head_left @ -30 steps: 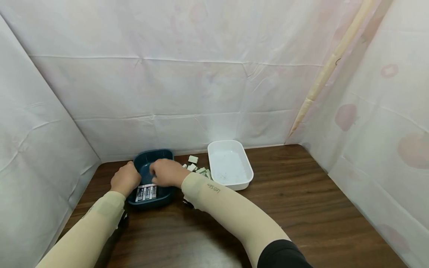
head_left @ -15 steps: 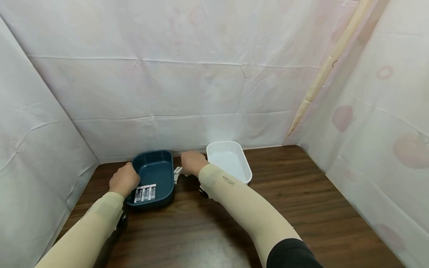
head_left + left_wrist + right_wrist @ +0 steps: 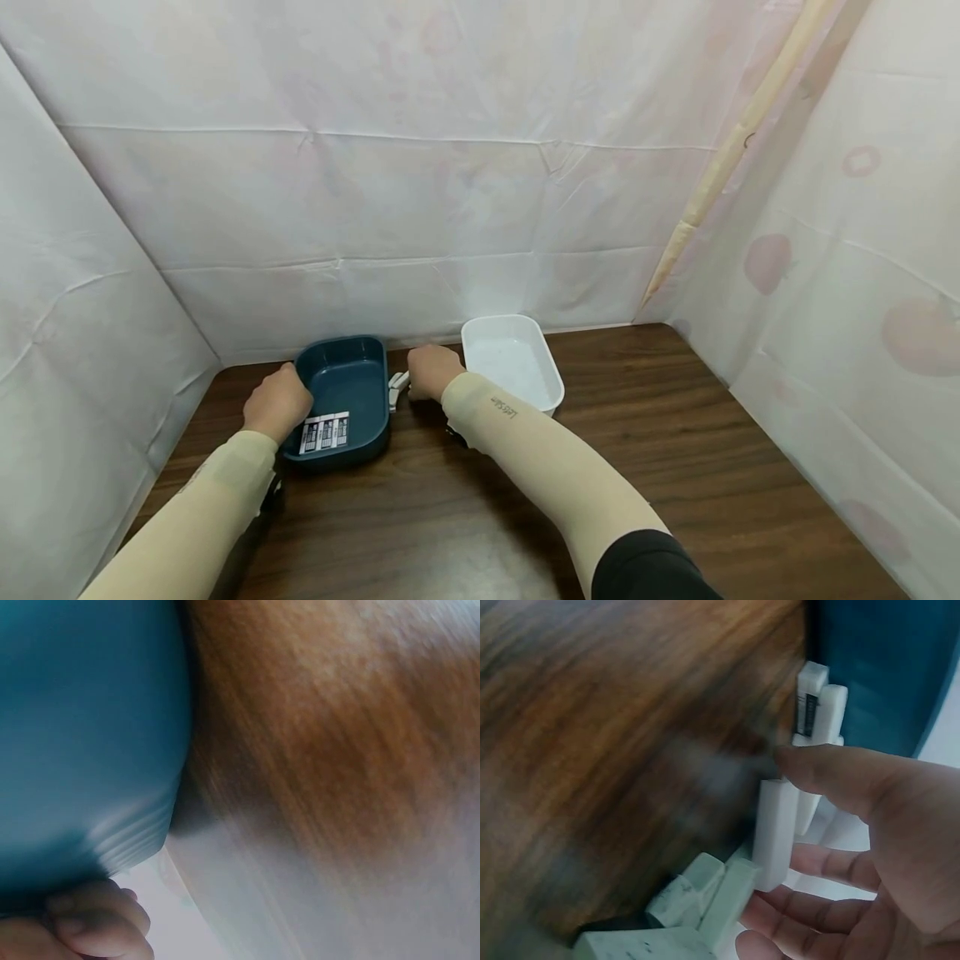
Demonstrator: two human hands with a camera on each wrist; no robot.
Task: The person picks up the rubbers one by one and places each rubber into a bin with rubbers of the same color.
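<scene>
Right hand point(image 3: 431, 372) pinches one small white rectangular block point(image 3: 775, 832) from the pile; left hand point(image 3: 277, 404) grips the dark blue plastic tray point(image 3: 343, 392) at 9 o'clock. Next, probably: lift clear.

Blurred blue tub point(image 3: 82, 735) on brown table point(image 3: 330, 727), fingertips point(image 3: 90, 926) at its lower edge.

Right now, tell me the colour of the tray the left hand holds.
Dark teal blue, clearest in the head view: the tray held at its edge by the left hand.
</scene>
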